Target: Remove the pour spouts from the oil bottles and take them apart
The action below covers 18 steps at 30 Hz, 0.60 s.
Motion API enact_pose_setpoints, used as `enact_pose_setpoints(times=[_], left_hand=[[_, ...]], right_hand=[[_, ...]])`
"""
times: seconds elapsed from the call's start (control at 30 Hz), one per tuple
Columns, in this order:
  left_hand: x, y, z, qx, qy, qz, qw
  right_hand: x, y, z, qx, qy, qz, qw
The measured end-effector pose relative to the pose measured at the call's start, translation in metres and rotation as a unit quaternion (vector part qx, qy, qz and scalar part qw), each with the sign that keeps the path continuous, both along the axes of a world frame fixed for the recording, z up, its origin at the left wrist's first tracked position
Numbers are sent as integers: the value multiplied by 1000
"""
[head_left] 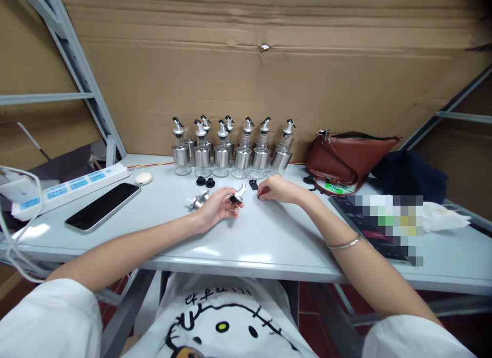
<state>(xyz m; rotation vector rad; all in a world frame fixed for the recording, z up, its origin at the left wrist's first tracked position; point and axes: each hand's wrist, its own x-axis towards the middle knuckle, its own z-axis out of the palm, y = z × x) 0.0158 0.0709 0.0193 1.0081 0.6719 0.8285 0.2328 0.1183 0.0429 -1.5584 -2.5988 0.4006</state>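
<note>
My left hand [218,206] rests on the white table [269,240], fingers curled round a pourer spout [238,195] with a silver tip and black stopper. A second silver pourer spout [199,199] lies just left of that hand. My right hand [277,189] lies knuckles-up, its fingertips pinched on a small black part [260,196]. More small black pieces [253,184] lie between the hands. Several glass bottles with steel bands and pourer tops [230,153] stand in a row right behind both hands. Two black round caps [205,182] sit before the bottles.
A black phone [103,205], a white power strip [69,186] and a small white oval object [143,178] lie at the left. A brown leather bag [346,158], a dark cloth [411,176], a dark tablet [369,227] and white tissue [442,217] are at the right. Cardboard lines the back.
</note>
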Motion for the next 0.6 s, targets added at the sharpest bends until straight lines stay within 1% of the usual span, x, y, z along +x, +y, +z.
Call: enact_pose_setpoints(times=[0.43,0.6], left_hand=[[1,-2,3,-7,9,7,1000],[0,-1,3,-8,7,7,1000]], right_hand=[[6,2,2,-4,-24,-7,1000],[9,2,5,-30,-17,-21,999]])
